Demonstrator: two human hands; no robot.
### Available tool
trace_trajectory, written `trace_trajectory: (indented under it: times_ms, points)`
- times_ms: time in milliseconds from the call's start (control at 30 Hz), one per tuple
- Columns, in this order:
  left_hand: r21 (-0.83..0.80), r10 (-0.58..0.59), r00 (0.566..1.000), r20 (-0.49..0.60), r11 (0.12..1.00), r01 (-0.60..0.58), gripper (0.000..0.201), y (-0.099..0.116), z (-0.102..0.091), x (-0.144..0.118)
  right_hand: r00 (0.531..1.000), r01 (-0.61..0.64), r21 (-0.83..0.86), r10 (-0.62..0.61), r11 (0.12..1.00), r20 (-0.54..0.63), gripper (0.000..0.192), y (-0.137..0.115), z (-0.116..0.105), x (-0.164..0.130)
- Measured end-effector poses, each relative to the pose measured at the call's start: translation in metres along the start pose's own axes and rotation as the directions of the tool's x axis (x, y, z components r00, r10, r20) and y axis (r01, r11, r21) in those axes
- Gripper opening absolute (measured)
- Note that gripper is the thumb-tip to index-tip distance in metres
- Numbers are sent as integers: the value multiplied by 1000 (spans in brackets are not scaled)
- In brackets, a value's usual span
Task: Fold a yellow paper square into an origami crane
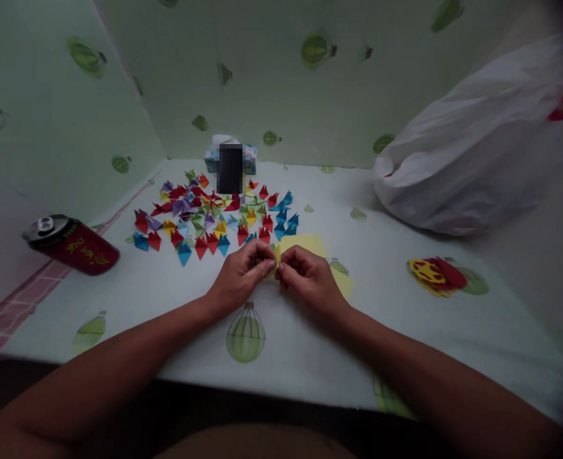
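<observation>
Both my hands meet above the middle of the table, pinching a small folded piece of yellow paper (pixel 277 256) between thumbs and fingers. My left hand (pixel 243 271) grips its left side, and my right hand (pixel 312 275) grips the right. Fingers cover much of the paper, so its exact shape is hard to make out. Flat yellow paper sheets (pixel 307 243) lie on the table behind and beneath my right hand. Just beyond my left hand spreads a group of many-coloured folded paper figures (pixel 212 242), with pointed tips, in red, blue, purple, green and yellow.
A red drink can (pixel 83 245) stands at the left. Behind the paper figures are a tissue box (pixel 250 158) and a dark, pixelated rectangular object (pixel 230 169). A large white plastic bag (pixel 453 159) fills the back right. Red and yellow cut-out pieces (pixel 434 275) lie at right.
</observation>
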State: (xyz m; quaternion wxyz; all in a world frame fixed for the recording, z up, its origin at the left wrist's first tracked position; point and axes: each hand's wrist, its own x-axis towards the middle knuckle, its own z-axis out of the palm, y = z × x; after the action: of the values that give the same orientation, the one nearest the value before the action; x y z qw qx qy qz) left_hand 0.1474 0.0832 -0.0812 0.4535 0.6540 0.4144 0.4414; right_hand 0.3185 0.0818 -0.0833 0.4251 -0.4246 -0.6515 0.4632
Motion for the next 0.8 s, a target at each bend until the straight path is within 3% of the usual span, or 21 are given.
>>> trace_trajectory:
  times_ms: [200, 433, 500, 667, 800]
  points:
    - [-19, -24, 1000, 13, 1000, 25, 20, -2, 0, 1, 996, 40, -43, -43, 998, -73, 13, 2, 2, 0]
    - [287, 214, 975, -63, 939, -188, 8, 6, 1, -3, 996, 47, -35, -49, 998, -74, 13, 5, 1, 1]
    - [243, 181, 981, -71, 957, -159, 11, 6, 1, -3, 996, 62, -55, -65, 997, -67, 13, 5, 1, 1]
    - [10, -31, 999, -32, 999, 31, 19, -1, 0, -1, 997, 70, -32, -71, 997, -11, 11, 5, -2, 2]
    - [110, 2, 998, -58, 994, 4, 14, -1, 0, -2, 998, 65, -22, -65, 998, 7, 12, 5, -3, 3]
